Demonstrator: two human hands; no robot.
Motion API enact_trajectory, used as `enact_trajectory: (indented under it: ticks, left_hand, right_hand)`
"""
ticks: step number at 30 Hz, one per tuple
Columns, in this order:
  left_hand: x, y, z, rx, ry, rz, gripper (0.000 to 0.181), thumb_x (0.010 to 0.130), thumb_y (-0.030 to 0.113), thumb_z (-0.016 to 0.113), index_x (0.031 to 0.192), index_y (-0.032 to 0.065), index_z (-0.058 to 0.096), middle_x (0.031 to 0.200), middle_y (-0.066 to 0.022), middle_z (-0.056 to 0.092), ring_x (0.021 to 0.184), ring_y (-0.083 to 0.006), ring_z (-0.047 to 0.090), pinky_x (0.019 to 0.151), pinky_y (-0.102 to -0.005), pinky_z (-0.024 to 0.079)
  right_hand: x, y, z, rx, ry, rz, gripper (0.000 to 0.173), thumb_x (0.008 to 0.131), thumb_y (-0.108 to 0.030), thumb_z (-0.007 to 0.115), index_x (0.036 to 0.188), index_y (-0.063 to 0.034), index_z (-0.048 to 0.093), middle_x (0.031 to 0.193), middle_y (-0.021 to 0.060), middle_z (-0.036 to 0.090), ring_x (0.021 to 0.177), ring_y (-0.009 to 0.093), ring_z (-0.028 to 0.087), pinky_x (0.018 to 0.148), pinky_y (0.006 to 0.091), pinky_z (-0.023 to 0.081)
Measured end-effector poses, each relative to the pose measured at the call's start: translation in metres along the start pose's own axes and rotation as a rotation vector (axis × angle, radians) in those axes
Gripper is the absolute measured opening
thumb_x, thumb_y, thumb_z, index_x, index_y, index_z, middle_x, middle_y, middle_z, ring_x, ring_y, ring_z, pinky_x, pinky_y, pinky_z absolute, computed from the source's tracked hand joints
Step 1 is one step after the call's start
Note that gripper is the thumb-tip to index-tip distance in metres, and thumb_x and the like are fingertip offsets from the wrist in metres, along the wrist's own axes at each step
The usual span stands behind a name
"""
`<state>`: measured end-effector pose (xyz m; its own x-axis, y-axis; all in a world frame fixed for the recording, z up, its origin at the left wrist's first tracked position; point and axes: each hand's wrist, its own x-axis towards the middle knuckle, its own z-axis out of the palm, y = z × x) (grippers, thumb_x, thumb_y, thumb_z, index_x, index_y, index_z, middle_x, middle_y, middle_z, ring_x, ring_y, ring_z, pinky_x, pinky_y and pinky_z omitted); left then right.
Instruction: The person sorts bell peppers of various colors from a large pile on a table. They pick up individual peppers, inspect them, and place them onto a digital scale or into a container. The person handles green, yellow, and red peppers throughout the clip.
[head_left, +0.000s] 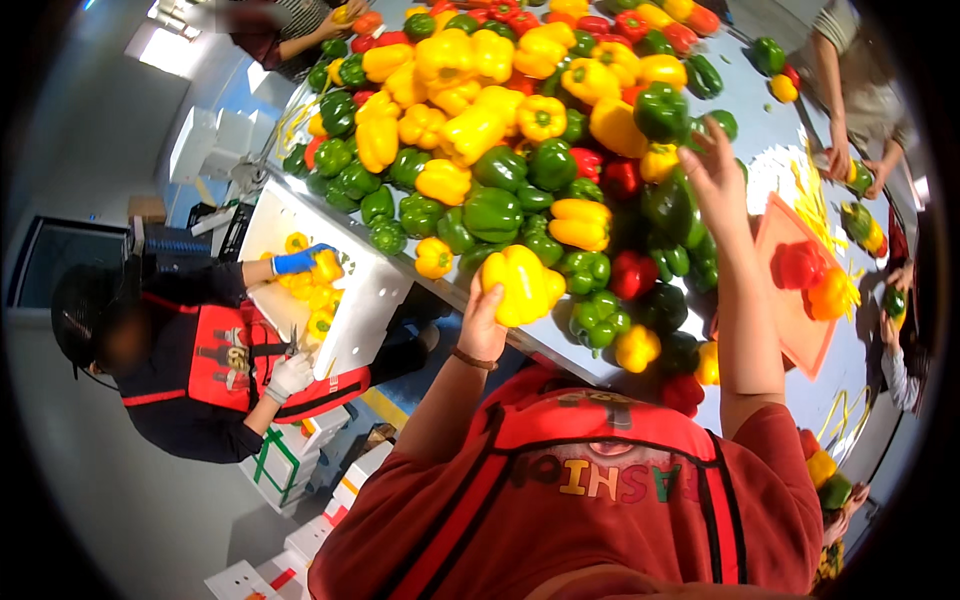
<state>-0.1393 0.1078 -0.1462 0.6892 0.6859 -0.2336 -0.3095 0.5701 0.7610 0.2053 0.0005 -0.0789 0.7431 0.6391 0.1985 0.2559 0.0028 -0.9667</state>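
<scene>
A large yellow bell pepper is held in my left hand at the near edge of the heap. My right hand reaches over the heap's right side, fingers apart, close to a green bell pepper; nothing is seen in its grasp. Yellow, green and red bell peppers are piled on the table before me. One red bell pepper lies low in the pile, between green ones.
An orange tray with a red and an orange pepper lies right of my forearm, near yellow ties. At left, a co-worker with one blue glove leans over a white foam box of yellow peppers. Other people's hands work along the far sides.
</scene>
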Motion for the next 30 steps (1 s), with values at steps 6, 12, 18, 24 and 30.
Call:
enact_trajectory:
  ticks: [6,12,18,24,30]
  left_hand:
    - [0.049,0.034,0.037,0.405,-0.217,0.249,0.066,0.094,0.013,0.058,0.150,0.0053,0.023,0.144,-0.0124,0.039,0.132,-0.0223,0.040,0.110,-0.0357,0.033]
    - [0.088,0.064,0.012,0.990,-0.256,0.522,0.068,0.092,0.034,0.063,0.146,0.0031,0.034,0.151,-0.0174,0.034,0.141,-0.0320,0.029,0.115,-0.0393,0.023]
    - [0.140,0.128,-0.151,1.242,0.725,0.616,0.080,0.077,0.022,0.075,0.140,-0.0056,0.034,0.141,-0.0267,0.038,0.131,-0.0367,0.039,0.110,-0.0438,0.031]
    - [0.213,0.195,-0.216,1.188,0.634,0.362,0.102,0.066,0.031,0.085,0.146,0.0020,0.028,0.143,-0.0260,0.038,0.132,-0.0406,0.037,0.109,-0.0451,0.033]
    - [0.242,0.204,-0.176,1.639,0.576,0.336,0.099,0.063,0.030,0.087,0.146,0.0194,0.036,0.145,-0.0216,0.036,0.133,-0.0394,0.034,0.109,-0.0467,0.033]
  right_hand:
    - [-0.054,-0.042,0.110,0.044,-0.577,-0.063,0.091,0.072,-0.023,0.083,0.146,-0.0051,0.033,0.132,0.0140,0.052,0.119,0.022,0.052,0.101,0.0362,0.042]
    - [-0.037,-0.016,0.114,0.269,-0.201,0.077,0.085,0.072,-0.014,0.080,0.144,-0.0071,0.034,0.129,0.0127,0.052,0.116,0.025,0.054,0.100,0.0382,0.044]
    - [-0.006,0.038,0.087,-0.594,0.145,-0.224,0.083,0.070,-0.012,0.080,0.142,-0.0091,0.039,0.135,0.0194,0.048,0.123,0.035,0.049,0.104,0.0416,0.041]
    - [-0.008,0.041,0.102,-0.907,-0.096,-0.093,0.074,0.071,-0.017,0.079,0.137,-0.0110,0.046,0.133,0.0194,0.051,0.119,0.037,0.053,0.099,0.0416,0.045]
    - [-0.010,0.040,0.104,-0.982,-0.094,-0.092,0.066,0.074,-0.020,0.077,0.134,-0.0107,0.050,0.134,0.0171,0.052,0.118,0.035,0.054,0.098,0.0412,0.046]
